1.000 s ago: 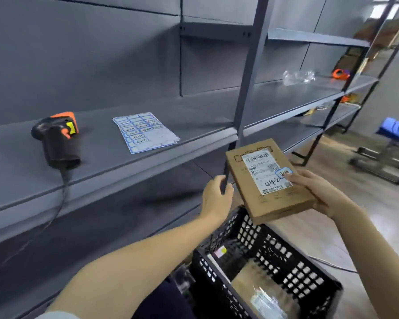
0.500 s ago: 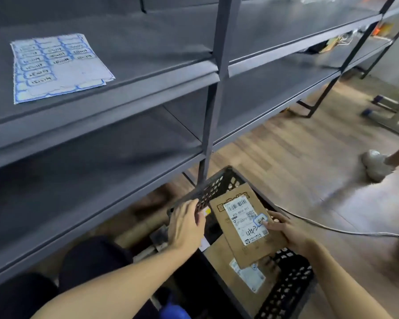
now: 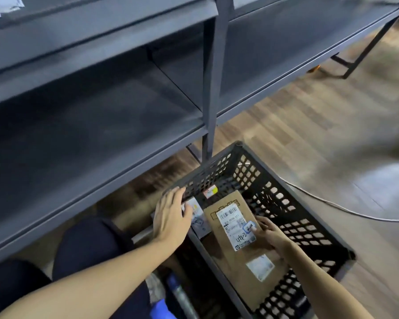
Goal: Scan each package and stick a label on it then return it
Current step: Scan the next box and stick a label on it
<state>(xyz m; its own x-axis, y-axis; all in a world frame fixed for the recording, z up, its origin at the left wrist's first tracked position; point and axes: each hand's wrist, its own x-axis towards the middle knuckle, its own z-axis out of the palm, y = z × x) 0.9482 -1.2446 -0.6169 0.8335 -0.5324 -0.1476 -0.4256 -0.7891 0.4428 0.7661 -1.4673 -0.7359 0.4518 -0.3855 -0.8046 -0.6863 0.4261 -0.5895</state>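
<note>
1. Now the labelled package [image 3: 234, 223], a flat brown cardboard box, sits low inside the black crate [image 3: 293, 217], where a second ago it was held up at shelf height; the view has tipped down with it, so the scanner is out of sight and only a corner of the label sheet [image 3: 0, 5] shows on the upper shelf [image 3: 97, 26]
2. The right hand [image 3: 271, 234] holds the package by its right edge, fingers curled round the edge and the thumb near the small blue-edged label [image 3: 249, 226] stuck beside the white shipping label [image 3: 235, 226]
3. The left hand [image 3: 169, 217] rests on the crate's near-left rim with fingers spread and fairly straight, gripping nothing firmly; it looks to be steadying the crate
4. Under the package lies another brown parcel [image 3: 258, 272] with its own white sticker, and smaller items are wedged at the crate's far-left corner
5. Judging by this, scan and label are done for this package and the return step is nearly complete: what is left is to let it settle flat on the parcel below and release it
6. After that, another package would need picking, though which of those in the crate lack a blue-edged label I cannot tell from here
</note>
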